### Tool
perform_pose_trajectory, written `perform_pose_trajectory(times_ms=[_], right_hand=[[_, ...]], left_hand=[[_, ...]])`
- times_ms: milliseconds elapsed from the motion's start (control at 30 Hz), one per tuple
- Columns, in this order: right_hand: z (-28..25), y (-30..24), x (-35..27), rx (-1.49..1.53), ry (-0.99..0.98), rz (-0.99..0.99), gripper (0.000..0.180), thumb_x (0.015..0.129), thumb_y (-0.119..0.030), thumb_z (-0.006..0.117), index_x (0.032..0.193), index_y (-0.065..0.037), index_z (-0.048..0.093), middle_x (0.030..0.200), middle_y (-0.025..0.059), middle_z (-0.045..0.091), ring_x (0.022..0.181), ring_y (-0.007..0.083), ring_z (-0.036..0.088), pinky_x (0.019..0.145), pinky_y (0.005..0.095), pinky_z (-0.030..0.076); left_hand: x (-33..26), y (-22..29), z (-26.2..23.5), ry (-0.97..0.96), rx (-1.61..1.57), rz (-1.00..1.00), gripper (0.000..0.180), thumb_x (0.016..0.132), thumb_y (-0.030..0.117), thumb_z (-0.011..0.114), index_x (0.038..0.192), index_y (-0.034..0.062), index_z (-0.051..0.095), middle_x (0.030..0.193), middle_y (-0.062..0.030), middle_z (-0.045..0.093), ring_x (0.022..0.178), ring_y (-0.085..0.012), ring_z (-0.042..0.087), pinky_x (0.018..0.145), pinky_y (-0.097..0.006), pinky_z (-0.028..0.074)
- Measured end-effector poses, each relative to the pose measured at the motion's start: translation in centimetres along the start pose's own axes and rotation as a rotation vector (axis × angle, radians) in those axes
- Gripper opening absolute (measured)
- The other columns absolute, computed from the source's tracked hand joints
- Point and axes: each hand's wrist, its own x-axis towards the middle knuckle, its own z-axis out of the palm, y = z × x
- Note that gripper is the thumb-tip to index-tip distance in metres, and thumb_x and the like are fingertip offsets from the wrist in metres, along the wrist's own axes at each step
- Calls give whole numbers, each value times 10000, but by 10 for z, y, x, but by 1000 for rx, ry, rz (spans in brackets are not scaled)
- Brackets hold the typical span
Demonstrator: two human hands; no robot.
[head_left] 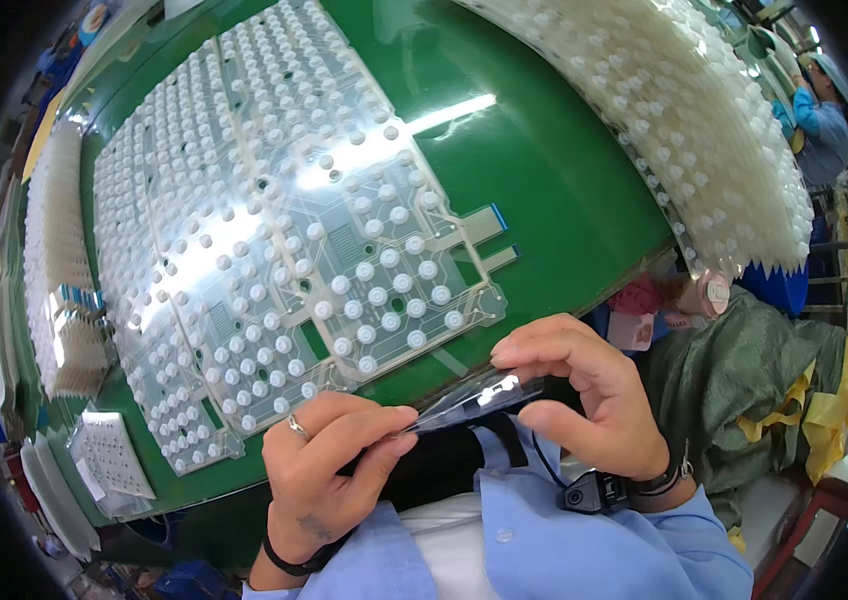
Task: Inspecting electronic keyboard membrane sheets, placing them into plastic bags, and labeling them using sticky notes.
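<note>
Pinching a clear film strip [469, 398] between them, both hands sit at the lower centre of the frame, just off the near edge of the green table [544, 170]. The left hand [329, 465] is closed on the strip's lower left end with thumb and fingers, a ring on 1 finger; the right hand [589, 395] is closed on the upper right end, fingers curled over the top and thumb beneath. Held this way at its 2 ends, the thin strip stays taut and flat, probably so it does not curl or pick up marks on its faces.

Directly above the hands, 2 transparent membrane sheets [284, 220] dotted with white rubber domes lie flat and side by side on the table, their connector tails [489, 225] pointing toward the right. The nearest sheet's lower corner comes close to the table edge and to the strip, without touching it.

Bare green surface lies to the right of the sheets, toward the upper middle. Stacks of white dome mats [704, 130] crowd the upper right, and more stacks [54, 260] line the left edge. A green sack [744, 370] sits at right, beyond the table's edge, and another worker in blue [819, 115] stands at the far upper right.
</note>
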Motion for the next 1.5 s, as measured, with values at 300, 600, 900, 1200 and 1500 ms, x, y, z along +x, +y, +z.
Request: perform_pose_trajectory(times_ms=[300,600,900,1200,1500], right_hand=[[-6,-4,2,-32,21,99,222,830,4,656,1051,13,636,920,76,581,840,134,592,764,246,482],[-5,-5,2,-183,76,-20,176,810,-43,684,982,-10,675,990,104,605,890,185,588,786,280,465],[-11,-11,-1,-359,152,-109,154,774,-15,704,925,-41,691,1032,118,602,933,213,581,812,288,456],[-26,-4,57,-93,173,107,86,883,-63,616,939,0,633,867,8,605,765,47,544,614,188,420],[-8,-2,93,-460,183,110,38,818,-45,636,842,-16,647,740,62,614,532,111,515,488,247,385]], left_hand=[[9,1,4,5,62,106,204,679,-4,759,875,33,720,728,-78,648,555,-151,584,481,-245,448],[10,3,2,-57,-8,12,143,718,43,729,839,-13,679,724,-120,642,609,-189,609,538,-260,460],[15,4,-4,-133,65,28,161,667,44,759,818,50,704,729,-61,667,684,-205,640,577,-275,485],[23,-9,-8,-340,286,137,114,707,200,739,764,139,661,1207,-47,640,1189,-284,526,898,-394,366],[22,-25,-8,-359,251,183,161,665,265,742,766,163,669,1209,-44,638,1158,-287,529,852,-399,374]])
